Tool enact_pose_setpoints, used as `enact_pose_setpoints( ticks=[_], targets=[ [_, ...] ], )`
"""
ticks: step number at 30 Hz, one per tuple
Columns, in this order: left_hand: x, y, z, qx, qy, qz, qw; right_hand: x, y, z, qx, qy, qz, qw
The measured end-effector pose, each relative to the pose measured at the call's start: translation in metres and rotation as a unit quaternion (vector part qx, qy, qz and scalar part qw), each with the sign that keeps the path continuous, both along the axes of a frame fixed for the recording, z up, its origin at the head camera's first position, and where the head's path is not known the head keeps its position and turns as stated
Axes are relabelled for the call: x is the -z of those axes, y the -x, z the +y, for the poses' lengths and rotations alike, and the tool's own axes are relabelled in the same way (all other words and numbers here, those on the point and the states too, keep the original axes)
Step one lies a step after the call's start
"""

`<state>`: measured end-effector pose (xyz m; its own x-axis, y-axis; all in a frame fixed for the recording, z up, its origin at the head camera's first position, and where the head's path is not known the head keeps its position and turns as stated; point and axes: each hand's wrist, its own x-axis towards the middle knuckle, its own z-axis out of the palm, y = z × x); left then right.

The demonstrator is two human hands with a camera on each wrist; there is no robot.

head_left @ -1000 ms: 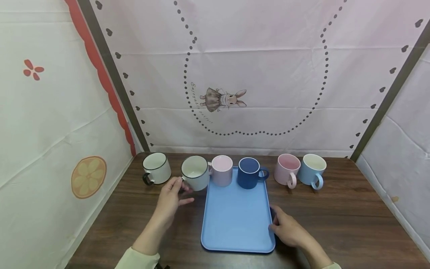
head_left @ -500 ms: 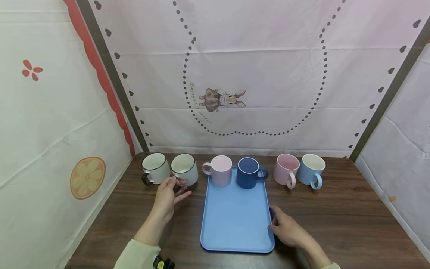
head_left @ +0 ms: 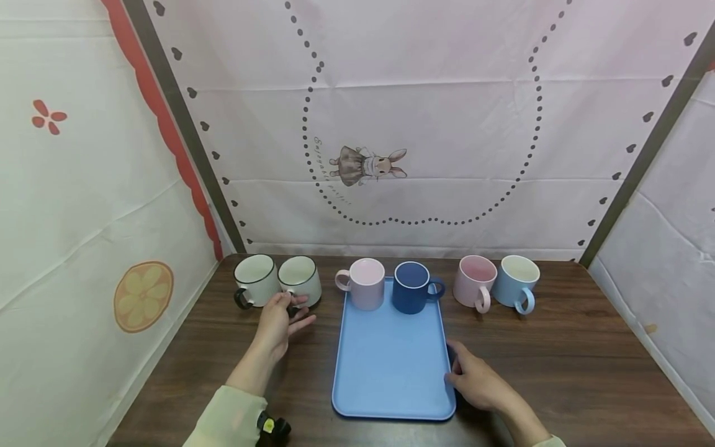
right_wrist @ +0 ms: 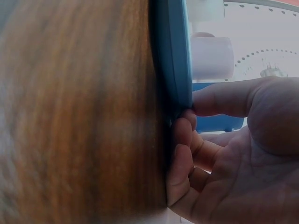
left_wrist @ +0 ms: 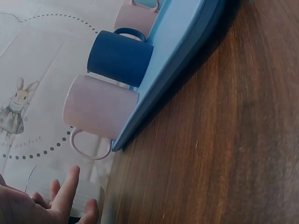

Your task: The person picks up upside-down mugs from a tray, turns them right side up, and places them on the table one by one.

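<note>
With its thumb and index finger, my left hand (head_left: 277,323) pinches the handle of a white mug (head_left: 307,290) with a dark rim; its other fingers extend to the right. Whether the mug's base touches the table I cannot tell. Directly left of it stands a matching white mug (head_left: 261,289) with a black handle. My right hand (head_left: 473,375) grips the right edge of a light blue tray (head_left: 393,372), thumb over the rim and fingers curled below it in the right wrist view. At the tray's far end stand a light pink mug (head_left: 367,293) and a navy mug (head_left: 409,299).
Right of the tray, a darker pink mug (head_left: 473,285) and a light blue mug (head_left: 515,287) stand side by side near the back edge of the wooden table (head_left: 564,360). A patterned white cloth (head_left: 447,130) hangs behind, with more cloth at both sides.
My left hand has carried the white mug leftward, from beside the light pink mug to beside the other white mug. The right hand and the tray have stayed in place.
</note>
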<state>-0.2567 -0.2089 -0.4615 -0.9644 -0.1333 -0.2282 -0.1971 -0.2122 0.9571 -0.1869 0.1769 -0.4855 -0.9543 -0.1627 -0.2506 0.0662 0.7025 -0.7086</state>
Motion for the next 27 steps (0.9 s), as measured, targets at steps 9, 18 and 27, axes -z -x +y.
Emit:
enact_pose_setpoints(
  ticks=[9, 18, 27],
  targets=[
    [0.004, 0.005, -0.002, 0.002, -0.011, -0.004, 0.9999, 0.0, 0.0, 0.001, 0.0, 0.007, -0.001, 1.0],
    [0.009, 0.01, -0.004, -0.006, -0.017, -0.008, 0.9998, 0.001, 0.001, 0.001, -0.001, 0.01, 0.0, 1.0],
    [0.013, 0.013, -0.007, -0.002, -0.012, -0.003, 0.9999, 0.001, 0.001, 0.0, 0.001, 0.005, -0.008, 1.0]
  ],
)
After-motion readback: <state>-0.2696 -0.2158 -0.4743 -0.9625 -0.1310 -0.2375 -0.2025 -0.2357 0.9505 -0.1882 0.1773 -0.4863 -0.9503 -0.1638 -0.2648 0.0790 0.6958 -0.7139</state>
